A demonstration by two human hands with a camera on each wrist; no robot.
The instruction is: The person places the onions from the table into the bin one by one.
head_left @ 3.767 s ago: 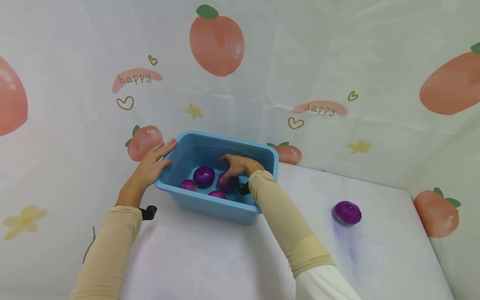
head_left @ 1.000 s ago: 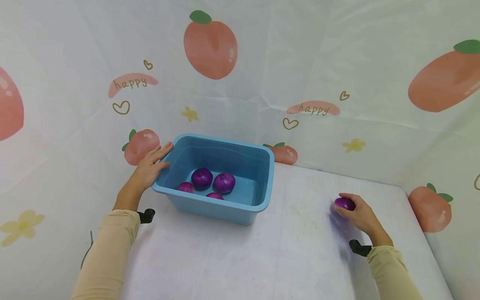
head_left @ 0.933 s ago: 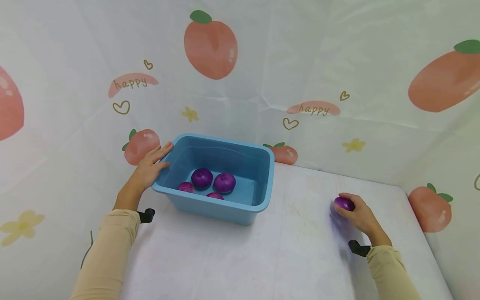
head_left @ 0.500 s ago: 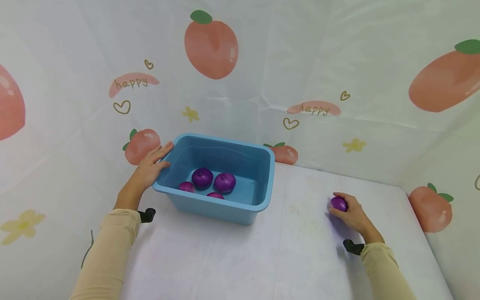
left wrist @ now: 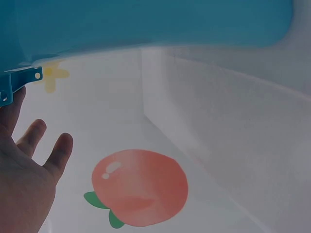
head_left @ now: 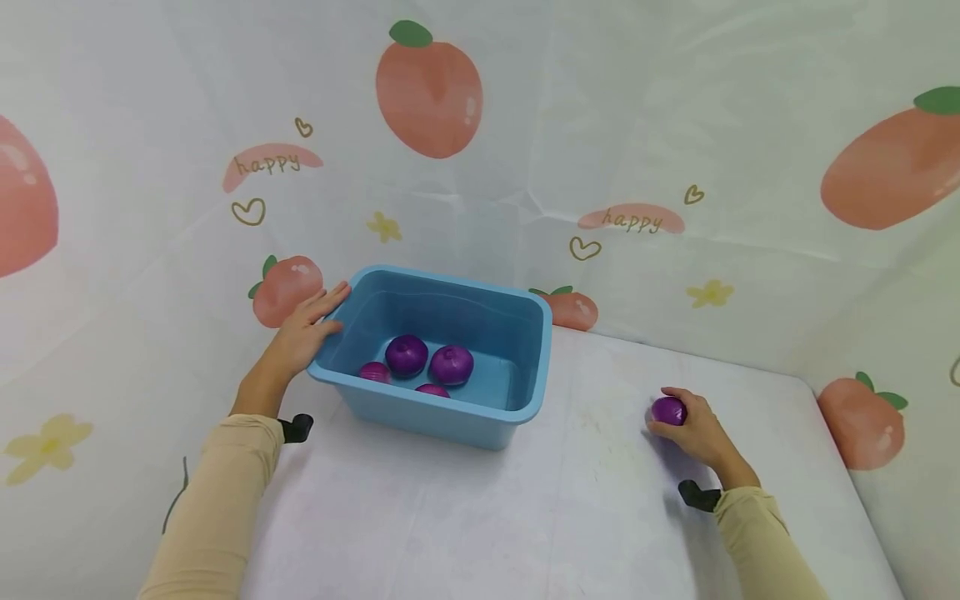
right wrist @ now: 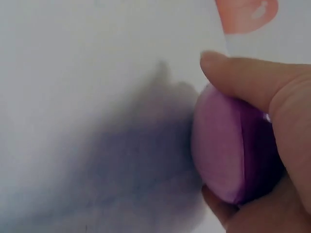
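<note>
Curling my right hand (head_left: 693,429) around a purple onion (head_left: 667,410) on the white counter (head_left: 480,517), I have it pinched between thumb and fingertips, well apart from the blue tub (head_left: 450,412). My left hand (head_left: 300,337) lies flat and relaxed against the tub's left rim, holding nothing. The onion looks small, round and firm, probably light, with a smooth skin that could slip, so I judge the safest grip is across its widest part, thumb opposite fingers; the wrist view is blurred, so I cannot tell whether it is whole or cut. Counted: five purple onions in all, one in my grip and four in the tub (head_left: 407,354), two large ones showing fully, two half hidden behind the near wall. One tub.
</note>
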